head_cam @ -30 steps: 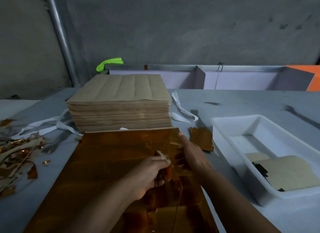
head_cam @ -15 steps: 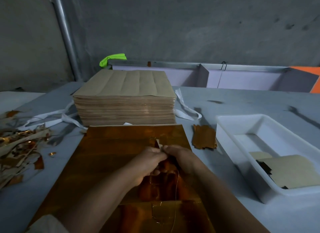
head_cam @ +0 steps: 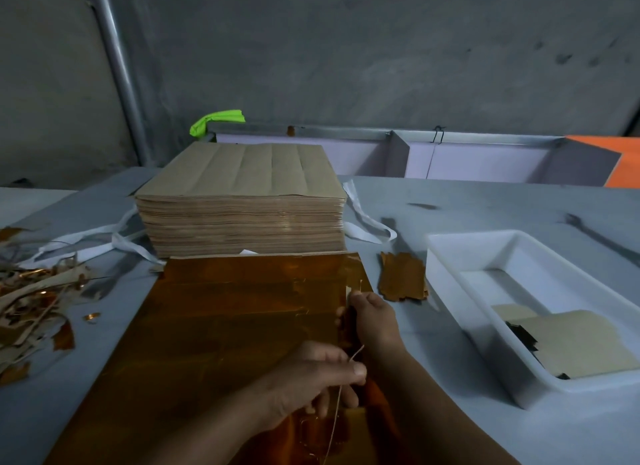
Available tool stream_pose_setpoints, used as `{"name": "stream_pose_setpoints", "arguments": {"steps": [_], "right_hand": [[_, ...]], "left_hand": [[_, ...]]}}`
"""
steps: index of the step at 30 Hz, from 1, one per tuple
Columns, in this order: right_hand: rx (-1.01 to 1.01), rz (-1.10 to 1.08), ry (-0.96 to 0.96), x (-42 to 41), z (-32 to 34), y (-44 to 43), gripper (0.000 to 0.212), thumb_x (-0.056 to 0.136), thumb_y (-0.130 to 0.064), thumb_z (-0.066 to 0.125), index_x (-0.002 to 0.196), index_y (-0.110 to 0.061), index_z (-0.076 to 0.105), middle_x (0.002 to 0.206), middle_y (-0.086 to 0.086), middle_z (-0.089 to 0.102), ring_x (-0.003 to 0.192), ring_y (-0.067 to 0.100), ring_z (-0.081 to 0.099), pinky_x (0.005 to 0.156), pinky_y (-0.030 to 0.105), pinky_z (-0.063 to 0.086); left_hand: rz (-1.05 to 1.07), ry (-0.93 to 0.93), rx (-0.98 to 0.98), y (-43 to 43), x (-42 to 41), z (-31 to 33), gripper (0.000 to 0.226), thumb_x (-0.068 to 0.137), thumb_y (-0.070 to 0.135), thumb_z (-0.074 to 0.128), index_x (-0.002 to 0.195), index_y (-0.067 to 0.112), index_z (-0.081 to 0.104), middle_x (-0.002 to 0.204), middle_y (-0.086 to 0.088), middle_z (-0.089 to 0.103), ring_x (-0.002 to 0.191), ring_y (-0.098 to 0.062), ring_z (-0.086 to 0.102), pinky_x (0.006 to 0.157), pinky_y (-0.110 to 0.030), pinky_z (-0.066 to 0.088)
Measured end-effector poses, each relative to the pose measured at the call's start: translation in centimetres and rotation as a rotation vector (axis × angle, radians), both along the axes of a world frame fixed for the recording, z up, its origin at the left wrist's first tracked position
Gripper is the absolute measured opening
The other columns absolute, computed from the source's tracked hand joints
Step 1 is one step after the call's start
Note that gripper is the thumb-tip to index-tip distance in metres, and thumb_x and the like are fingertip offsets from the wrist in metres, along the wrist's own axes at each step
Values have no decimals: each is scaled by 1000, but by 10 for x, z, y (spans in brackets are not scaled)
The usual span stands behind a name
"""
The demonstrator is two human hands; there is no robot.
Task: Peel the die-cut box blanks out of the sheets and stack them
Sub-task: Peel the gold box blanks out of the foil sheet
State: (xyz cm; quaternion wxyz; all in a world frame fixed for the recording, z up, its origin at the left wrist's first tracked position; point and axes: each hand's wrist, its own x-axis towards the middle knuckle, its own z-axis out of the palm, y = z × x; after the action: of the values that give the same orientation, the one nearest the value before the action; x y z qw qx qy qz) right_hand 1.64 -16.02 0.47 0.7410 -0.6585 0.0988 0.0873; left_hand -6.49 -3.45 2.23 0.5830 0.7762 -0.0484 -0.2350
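A glossy gold-brown die-cut sheet (head_cam: 225, 326) lies flat in front of me on the grey table. My left hand (head_cam: 318, 374) pinches a thin waste strip (head_cam: 334, 419) of the sheet between thumb and fingers, near the sheet's right side. My right hand (head_cam: 374, 319) holds the sheet's right edge, fingers curled round it close to a small lifted tab. Behind the sheet stands a tall stack of brown sheets (head_cam: 242, 201), plain side up. A white tray (head_cam: 446, 256) at the right holds peeled blanks (head_cam: 581, 347), brown side up.
A small pile of gold pieces (head_cam: 401, 276) lies between the sheet and the tray. Torn waste strips (head_cam: 31, 298) are heaped at the left edge. White straps (head_cam: 86, 243) trail from under the stack. A grey wall and partitioned boxes stand behind the table.
My left hand has drawn back toward me, pulling a thin strip away from the sheet. My right hand has stayed at the sheet's right edge.
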Motion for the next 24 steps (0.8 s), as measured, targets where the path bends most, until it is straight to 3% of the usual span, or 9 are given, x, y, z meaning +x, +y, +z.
{"name": "stream_pose_setpoints", "arguments": {"steps": [5, 11, 14, 17, 24], "right_hand": [[-197, -62, -90, 9, -15, 1, 27, 102, -24, 46, 86, -6, 58, 65, 8, 59, 55, 18, 51, 53, 32, 43], [-414, -62, -202, 17, -27, -2, 24, 103, -31, 47, 88, -16, 58, 75, 8, 62, 65, 21, 59, 60, 37, 50], [-495, -61, -211, 21, -33, -1, 22, 104, -31, 44, 88, -22, 57, 78, 3, 65, 67, 17, 63, 57, 30, 50], [-531, -83, -210, 25, -35, 0, 23, 105, -30, 43, 85, -24, 55, 77, 0, 64, 66, 12, 62, 52, 23, 43], [-518, -113, -197, 30, -38, 1, 24, 105, -29, 42, 86, -23, 56, 82, 4, 65, 73, 18, 64, 59, 29, 48]], "left_hand": [[162, -131, 60, -8, -4, -18, 22, 99, 28, 53, 88, 18, 69, 60, 3, 67, 42, -5, 47, 43, -16, 37], [212, -178, 108, -12, -8, -28, 25, 99, 31, 52, 82, 27, 69, 59, 3, 68, 41, -6, 48, 44, -18, 37], [224, -166, 101, -12, -7, -28, 25, 99, 30, 52, 81, 26, 69, 59, 2, 67, 42, -5, 49, 44, -17, 38], [236, -164, 85, -11, -7, -26, 26, 99, 30, 52, 80, 24, 70, 58, 2, 67, 38, -3, 46, 42, -14, 35], [244, -175, 82, -11, -7, -24, 27, 98, 28, 53, 77, 24, 69, 57, 5, 67, 46, -2, 54, 45, -15, 39]]}}
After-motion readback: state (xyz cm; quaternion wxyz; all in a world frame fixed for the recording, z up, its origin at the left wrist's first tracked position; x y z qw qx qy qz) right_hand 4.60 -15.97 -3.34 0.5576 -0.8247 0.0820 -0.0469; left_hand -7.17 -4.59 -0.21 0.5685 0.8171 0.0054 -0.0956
